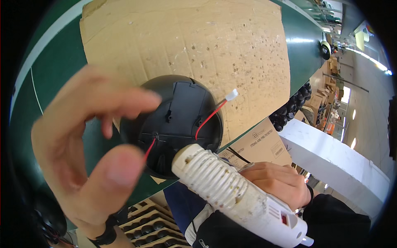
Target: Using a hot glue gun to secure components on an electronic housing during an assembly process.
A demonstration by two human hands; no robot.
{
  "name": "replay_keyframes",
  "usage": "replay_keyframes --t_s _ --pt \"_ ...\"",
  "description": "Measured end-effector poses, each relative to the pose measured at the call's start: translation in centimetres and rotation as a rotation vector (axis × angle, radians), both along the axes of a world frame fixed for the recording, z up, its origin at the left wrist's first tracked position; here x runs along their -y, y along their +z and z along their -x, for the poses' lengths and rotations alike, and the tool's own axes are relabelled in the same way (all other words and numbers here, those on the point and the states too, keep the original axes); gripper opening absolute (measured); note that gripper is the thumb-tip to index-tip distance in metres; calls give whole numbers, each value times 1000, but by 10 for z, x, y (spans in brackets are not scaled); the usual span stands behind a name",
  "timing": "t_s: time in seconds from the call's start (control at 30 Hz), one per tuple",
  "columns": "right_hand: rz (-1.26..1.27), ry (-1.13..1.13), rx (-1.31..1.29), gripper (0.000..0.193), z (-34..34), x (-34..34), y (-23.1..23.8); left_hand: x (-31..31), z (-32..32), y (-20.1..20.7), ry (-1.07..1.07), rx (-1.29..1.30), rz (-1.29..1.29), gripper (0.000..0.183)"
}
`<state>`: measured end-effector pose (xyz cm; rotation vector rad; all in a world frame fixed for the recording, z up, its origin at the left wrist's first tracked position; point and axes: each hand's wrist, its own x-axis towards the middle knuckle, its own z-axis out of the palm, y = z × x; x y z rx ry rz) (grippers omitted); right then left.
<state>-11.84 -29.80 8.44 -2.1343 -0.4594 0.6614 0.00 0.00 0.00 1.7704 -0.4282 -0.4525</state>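
Observation:
A black rounded plastic shell [186, 99] lies on a worn cardboard sheet [182, 37], overlapping its near edge. From the shell's recessed underside rises a red and black wire tipped with a white connector [232, 94]. A second red wire [149, 149] comes out of a small hole, and its end passes behind my left thumb. My left hand [60, 144] hovers over the shell's left side, fingers curved and apart, holding nothing. My right hand [277, 182] is closed around a white hot glue gun [223, 190], whose ribbed, stained front end lies in front of the shell's near edge.
Beneath the cardboard is a green tabletop [53, 62]. Right of it stand a printed cardboard box [264, 144], a heap of black round parts [289, 107] and a white beam [335, 157]. Below the near edge, a rack [153, 231] holds several black parts. More black parts [47, 217] lie lower left.

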Motion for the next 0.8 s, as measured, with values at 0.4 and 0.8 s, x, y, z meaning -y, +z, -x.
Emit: replay_keyframes --t_s 0.4,0.8 --pt "126 -21 -132 26 0 17 35 77 -16 36 -161 170 -101 8" --pt "213 -10 -52 25 -1 7 40 88 -17 25 -73 -4 17 7"
